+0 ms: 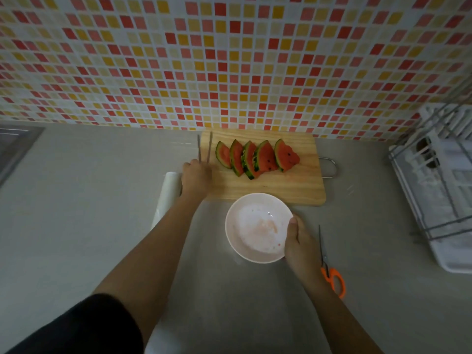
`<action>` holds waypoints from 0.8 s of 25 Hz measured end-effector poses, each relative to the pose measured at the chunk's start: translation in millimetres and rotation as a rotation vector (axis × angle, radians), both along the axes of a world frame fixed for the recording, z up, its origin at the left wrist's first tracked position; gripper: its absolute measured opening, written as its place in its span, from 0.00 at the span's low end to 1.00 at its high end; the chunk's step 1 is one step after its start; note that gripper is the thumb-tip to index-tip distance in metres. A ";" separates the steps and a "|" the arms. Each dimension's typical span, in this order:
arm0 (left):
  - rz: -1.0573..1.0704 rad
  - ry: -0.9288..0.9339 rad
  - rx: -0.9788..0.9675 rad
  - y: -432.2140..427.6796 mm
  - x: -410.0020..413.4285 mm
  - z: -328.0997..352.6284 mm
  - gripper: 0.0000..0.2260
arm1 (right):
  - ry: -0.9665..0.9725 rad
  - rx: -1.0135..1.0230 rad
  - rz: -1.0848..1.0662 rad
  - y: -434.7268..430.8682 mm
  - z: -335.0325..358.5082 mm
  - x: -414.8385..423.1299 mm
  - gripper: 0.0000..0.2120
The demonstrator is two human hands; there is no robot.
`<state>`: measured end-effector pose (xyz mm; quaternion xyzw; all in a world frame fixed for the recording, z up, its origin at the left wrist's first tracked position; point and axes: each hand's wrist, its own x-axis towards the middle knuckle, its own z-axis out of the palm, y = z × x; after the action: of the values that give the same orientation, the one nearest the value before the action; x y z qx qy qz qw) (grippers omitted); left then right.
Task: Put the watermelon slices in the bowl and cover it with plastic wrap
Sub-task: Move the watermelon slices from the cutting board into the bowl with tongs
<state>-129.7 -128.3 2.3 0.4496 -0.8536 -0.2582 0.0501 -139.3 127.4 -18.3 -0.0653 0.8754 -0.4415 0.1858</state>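
— What's on the grey, matte countertop [102, 200]?

— A pale pine cutting board with a wire loop handle [281, 190] lies at twelve o'clock, against the mosaic wall of red, yellow and cream tiles [229, 60]. Five wedge-shaped watermelon slices, red flesh with striped green rind [256, 158], lean in an overlapping row on it.

— And the hands?

— The left hand [195, 176], at eleven o'clock from the bowl, is closed around a pair of thin grey chopsticks [204, 148] pointing up toward the wall, just left of the fruit. The right hand [300, 245] grips the round, glossy pale-pink bowl [255, 226] at its four o'clock rim, thumb over the edge. The bowl holds only a pinkish smear and sits just below the board.

— Anything else?

— A white roll of plastic wrap [167, 194] lies beside the left wrist at nine o'clock. Orange-handled steel scissors [329, 267] rest at three o'clock, just beside the right hand. A white dish rack with metal wires [439, 190] stands far right.
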 end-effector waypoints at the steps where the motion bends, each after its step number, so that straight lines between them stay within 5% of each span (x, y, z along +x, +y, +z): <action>1: -0.002 0.091 0.082 0.0 3.8 3.1 0.14 | -0.004 -0.007 -0.006 -0.2 0.5 0.4 0.18; 4: -0.030 0.352 0.558 7.6 8.5 25.1 0.10 | -0.005 -0.003 -0.019 -1.5 1.4 0.6 0.18; 6: -0.155 0.282 0.740 14.2 2.1 41.3 0.11 | -0.002 -0.009 -0.022 -1.7 2.3 0.9 0.18; 11: -0.411 -0.007 0.153 29.9 -36.7 58.3 0.21 | -0.002 -0.019 -0.027 -0.2 -1.2 2.4 0.19; 20: -0.207 0.019 0.178 53.5 -75.6 39.6 0.20 | -0.013 -0.017 -0.049 -1.0 -1.4 1.4 0.19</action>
<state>-205.3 -74.8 41.9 0.3593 -0.8687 -0.3408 -0.0088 -137.8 126.4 -19.7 -0.0423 0.8717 -0.4539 0.1800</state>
